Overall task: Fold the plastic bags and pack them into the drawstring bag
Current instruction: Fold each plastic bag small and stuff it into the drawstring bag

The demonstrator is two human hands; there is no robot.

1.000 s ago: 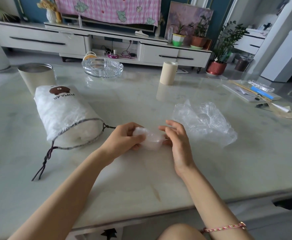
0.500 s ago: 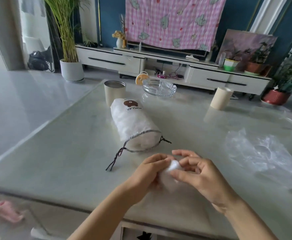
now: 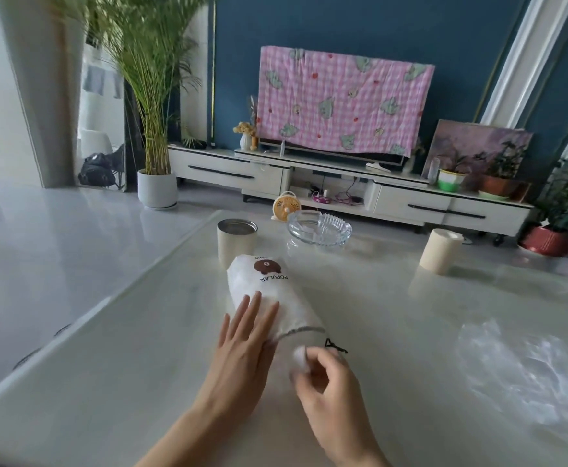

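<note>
**One folded plastic bag [image 3: 298,356] at the mouth of the drawstring bag [image 3: 269,288]**

The right hand [image 3: 323,389] has its fingers curled round a small white wad of plastic, pinching it at the fingertips. The wad sits just in front of the pouch's grey-stitched rim, and whether it has crossed that rim cannot be told. The left hand [image 3: 242,345] lies on the pouch with its fingers straight and slightly spread. It grips nothing and only presses the fabric just behind the opening. The pouch lies on its side on the table [image 3: 107,382], its printed end well beyond the left fingertips.

The step in hand looks like stuffing the wad inside. To do it well, the left fingers would likely need to hook the rim and lift it, since flat pressure there tends to close the mouth. The right pinch should hold until the wad is well past the rim, because thin film springs open once released. The pouch looks plump, so a firm push toward the far end may be needed. The dark cord [image 3: 336,347] lies just beyond the right fingertips and should stay outside the mouth.

A loose plastic bag [image 3: 525,369] lies unfolded well off to the outer side of the right hand.
</note>
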